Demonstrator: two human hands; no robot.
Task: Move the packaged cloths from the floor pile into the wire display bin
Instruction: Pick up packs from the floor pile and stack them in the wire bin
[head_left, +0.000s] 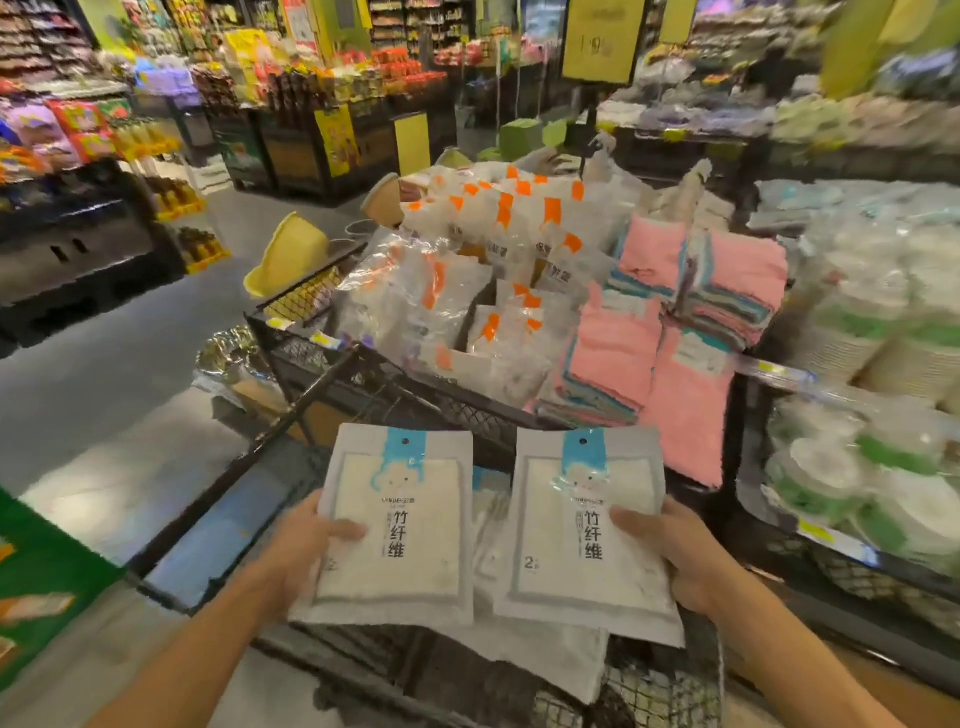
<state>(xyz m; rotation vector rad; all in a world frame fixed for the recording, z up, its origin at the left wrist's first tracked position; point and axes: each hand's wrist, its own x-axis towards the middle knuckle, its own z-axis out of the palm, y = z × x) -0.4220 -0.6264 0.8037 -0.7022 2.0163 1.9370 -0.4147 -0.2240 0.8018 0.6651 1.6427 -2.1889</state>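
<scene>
Over the wire bin (332, 374), each hand (306, 551) (685, 551) pinches a stack of packs (400, 525); loose lower ones could slip out.

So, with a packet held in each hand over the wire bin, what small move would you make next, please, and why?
Probably lower both packets into the wire bin. The left hand grips one cloth packet, the right hand another, already above more white packets lying inside.
</scene>
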